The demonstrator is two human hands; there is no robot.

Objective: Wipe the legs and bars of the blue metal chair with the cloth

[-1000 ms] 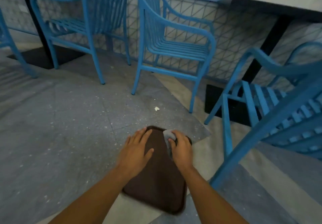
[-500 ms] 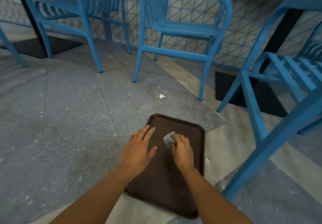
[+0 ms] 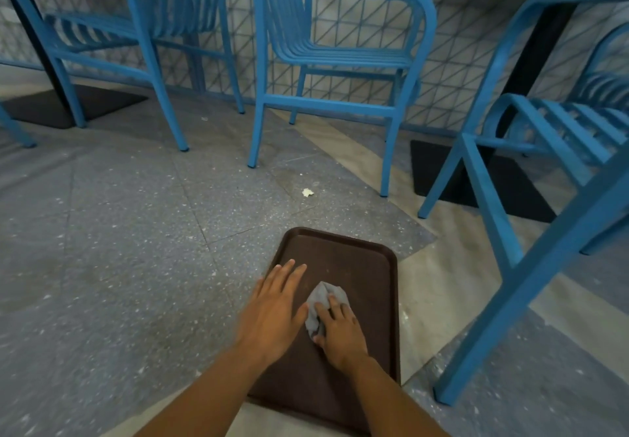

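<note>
1. My left hand (image 3: 275, 314) lies flat on the left part of the brown tray (image 3: 367, 266), fingers straight and spread, palm down. It holds nothing.
2. My right hand (image 3: 340, 331) rests on the grey cloth (image 3: 325, 295), just beside the left hand. The fingers press down on top of the crumpled cloth; the thumb side touches its lower edge. I cannot tell whether the fingers curl round the cloth or only press it.
3. The cloth sits near the middle of the tray, bunched, with its far end free beyond my fingertips.
4. The tray lies flat on the speckled grey floor (image 3: 119, 266), partly across a pale stone strip (image 3: 429, 287) that runs diagonally under it.
5. To my right stands the nearest blue metal chair (image 3: 531, 266). Its front leg slants down to the floor just beside the tray's right edge, apart from it. Its slatted seat is higher up at the right border.
6. A small white scrap (image 3: 307, 192) lies on the floor beyond the tray.
7. Farther off, a second blue chair (image 3: 340, 58) stands upright, all four legs on the floor, facing right.
8. A third blue chair (image 3: 143, 28) stands to its left, near a black table base (image 3: 68, 106).
9. A second black base plate (image 3: 476, 178) lies behind the nearest chair's legs.
10. A wall of tiles with diagonal lines (image 3: 459, 28) closes the far side.
</note>
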